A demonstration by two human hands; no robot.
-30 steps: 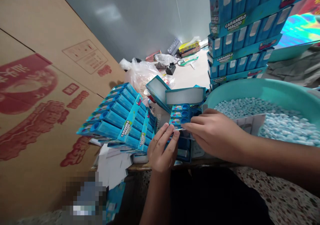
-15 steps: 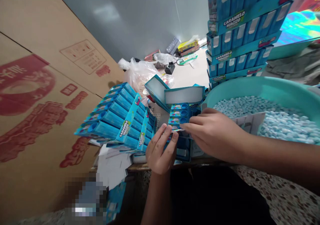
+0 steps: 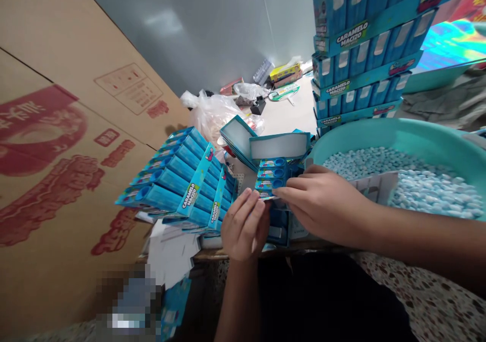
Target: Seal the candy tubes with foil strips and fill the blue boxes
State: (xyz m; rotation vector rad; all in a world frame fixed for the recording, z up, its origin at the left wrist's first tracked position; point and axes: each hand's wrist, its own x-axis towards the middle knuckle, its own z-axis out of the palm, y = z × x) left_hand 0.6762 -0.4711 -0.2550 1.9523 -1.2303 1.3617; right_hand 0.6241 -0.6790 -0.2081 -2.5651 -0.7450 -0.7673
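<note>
Close in front of me, several small blue candy boxes (image 3: 271, 173) stand side by side, their round end openings facing up. My left hand (image 3: 243, 230) is closed around the near side of the nearest candy box (image 3: 266, 194), with its fingertips at a pale flap edge. From the right, my right hand (image 3: 322, 200) pinches the other end of that box between thumb and index finger. My fingers cover most of this box. Behind the row stands an open blue display tray (image 3: 281, 145) with a whitish inside.
Filled display trays (image 3: 193, 180) lean at the left beside a large cardboard carton (image 3: 56, 180). More filled trays (image 3: 364, 68) are stacked at the right. A turquoise basin (image 3: 379, 129) holds many pale blue candies (image 3: 436, 195). A plastic bag (image 3: 212, 111) lies behind.
My left fingers have drawn closer together and curled further at the flap edge of the nearest box. My right hand has stayed nearly in place.
</note>
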